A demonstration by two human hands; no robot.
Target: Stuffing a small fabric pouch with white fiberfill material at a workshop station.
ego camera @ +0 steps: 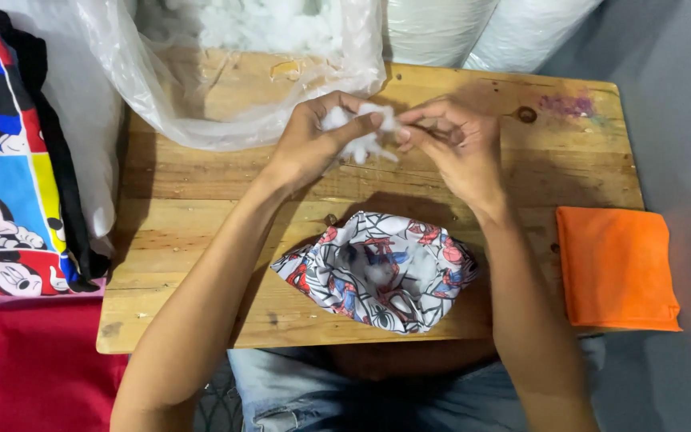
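The tuft of stuffing [359, 132] is white, and the open fabric cover [377, 272] is white with a red, blue and black comic web print. The tabletop [201, 192] is pale yellowish wood (with one purple smudge [567, 104]); the folded cloth [617, 268] is plain orange, and the cartoon cushion [5, 160] has red, blue, yellow and black panels.

- A small home sewing or craft workshop, worked from the floor.
- The low tabletop [201, 192] is rough unfinished planks, stained.
- Behind the tabletop, a clear plastic bag [161, 88] of white stuffing and wrapped rolls [473, 28].
- Left of the tabletop, stacked cartoon-print fabric [5, 160]; on its right edge, folded orange cloth [616, 268].
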